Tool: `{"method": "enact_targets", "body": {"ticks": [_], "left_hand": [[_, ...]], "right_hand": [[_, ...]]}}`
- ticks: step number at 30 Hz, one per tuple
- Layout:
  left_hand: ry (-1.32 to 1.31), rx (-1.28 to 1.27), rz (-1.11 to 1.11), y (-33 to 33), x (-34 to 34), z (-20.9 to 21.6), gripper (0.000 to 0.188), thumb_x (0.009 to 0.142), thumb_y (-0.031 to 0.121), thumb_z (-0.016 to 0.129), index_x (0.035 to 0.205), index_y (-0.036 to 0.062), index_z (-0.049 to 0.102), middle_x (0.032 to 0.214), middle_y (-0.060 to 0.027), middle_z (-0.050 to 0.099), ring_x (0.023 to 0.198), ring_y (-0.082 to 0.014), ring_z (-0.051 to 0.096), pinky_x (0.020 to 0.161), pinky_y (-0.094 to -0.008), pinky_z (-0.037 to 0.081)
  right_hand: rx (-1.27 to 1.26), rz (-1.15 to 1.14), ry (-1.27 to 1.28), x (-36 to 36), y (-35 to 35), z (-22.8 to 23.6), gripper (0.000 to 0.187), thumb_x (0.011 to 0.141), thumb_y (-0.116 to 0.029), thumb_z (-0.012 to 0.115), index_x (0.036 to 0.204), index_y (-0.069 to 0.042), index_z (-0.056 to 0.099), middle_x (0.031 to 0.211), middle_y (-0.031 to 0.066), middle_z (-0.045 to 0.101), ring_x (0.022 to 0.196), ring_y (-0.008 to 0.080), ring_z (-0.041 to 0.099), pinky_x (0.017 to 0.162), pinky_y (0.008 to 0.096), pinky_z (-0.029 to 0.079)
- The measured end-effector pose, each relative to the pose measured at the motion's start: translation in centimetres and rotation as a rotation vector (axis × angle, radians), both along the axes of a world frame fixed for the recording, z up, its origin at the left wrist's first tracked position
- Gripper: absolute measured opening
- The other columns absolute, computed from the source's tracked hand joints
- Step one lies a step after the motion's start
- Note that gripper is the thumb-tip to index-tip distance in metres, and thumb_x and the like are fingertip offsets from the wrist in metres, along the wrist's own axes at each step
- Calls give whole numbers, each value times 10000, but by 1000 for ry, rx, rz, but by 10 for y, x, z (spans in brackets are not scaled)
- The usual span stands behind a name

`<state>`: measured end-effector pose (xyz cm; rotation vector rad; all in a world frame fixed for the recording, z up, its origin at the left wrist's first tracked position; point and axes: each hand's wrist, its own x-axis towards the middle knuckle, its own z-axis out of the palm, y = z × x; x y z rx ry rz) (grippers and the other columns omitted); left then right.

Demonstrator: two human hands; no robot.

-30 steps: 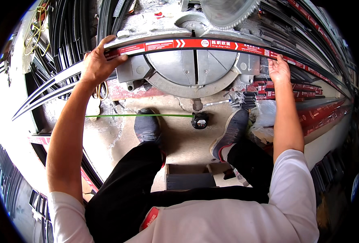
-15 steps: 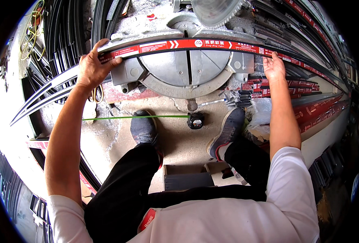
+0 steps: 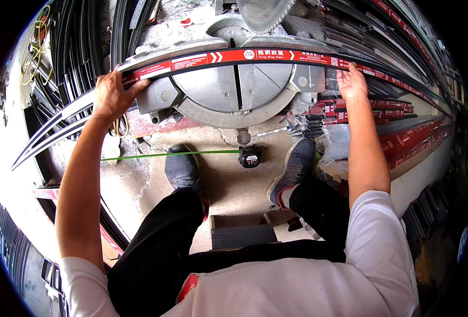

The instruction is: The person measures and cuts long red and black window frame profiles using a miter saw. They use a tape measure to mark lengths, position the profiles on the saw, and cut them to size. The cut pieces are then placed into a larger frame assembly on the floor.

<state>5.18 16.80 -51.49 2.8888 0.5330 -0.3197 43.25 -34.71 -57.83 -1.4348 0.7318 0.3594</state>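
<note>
A long dark metal profile with a red printed film [image 3: 212, 59] lies across the silver mitre saw's round table [image 3: 205, 90], along the fence. My left hand [image 3: 112, 95] is closed around its left part, thumb on the near side and fingers over the far side. Further right, my right hand [image 3: 353, 84] holds the same profile by its near edge, palm turned up and fingertips partly hidden. Behind the profile, the toothed saw blade [image 3: 265, 15] shows at the top, apart from both hands.
On the floor between my shoes sits a black tape measure [image 3: 250, 157], its green tape [image 3: 191, 153] drawn out leftward. Dark profiles [image 3: 80, 47] are heaped at the far left. More red-filmed profiles [image 3: 371, 110] lie at the right beside crumpled clear plastic [image 3: 337, 141].
The whole view has shifted slightly, so the saw, profile and tape measure appear further left. Both hands keep their hold on the profile, with little visible movement along it.
</note>
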Motion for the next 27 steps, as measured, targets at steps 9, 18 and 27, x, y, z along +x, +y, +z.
{"method": "enact_targets", "body": {"ticks": [9, 18, 27], "left_hand": [[-72, 39, -40, -1, -5, 0, 683, 874, 692, 722, 937, 13, 689, 894, -168, 713, 894, -351, 691, 910, -472, 486], [-82, 26, -30, 0, -8, -4, 667, 883, 681, 720, 915, 17, 670, 908, -172, 699, 916, -350, 675, 922, -470, 469], [-114, 0, -25, -4, -6, -2, 686, 894, 661, 736, 953, -21, 696, 939, -209, 710, 921, -379, 664, 934, -480, 485]], "right_hand": [[39, 14, -4, 0, -2, -1, 202, 1038, -287, 711, 1172, -148, 651, 1131, 95, 701, 986, 250, 655, 771, 321, 535], [19, 0, 4, -3, 5, 3, 252, 1031, -260, 721, 1203, -107, 620, 1210, 119, 654, 1063, 254, 632, 807, 286, 546], [9, -41, 20, 2, 4, 2, 190, 1042, -281, 707, 1169, -154, 643, 1131, 82, 698, 1006, 247, 664, 776, 303, 544]]}}
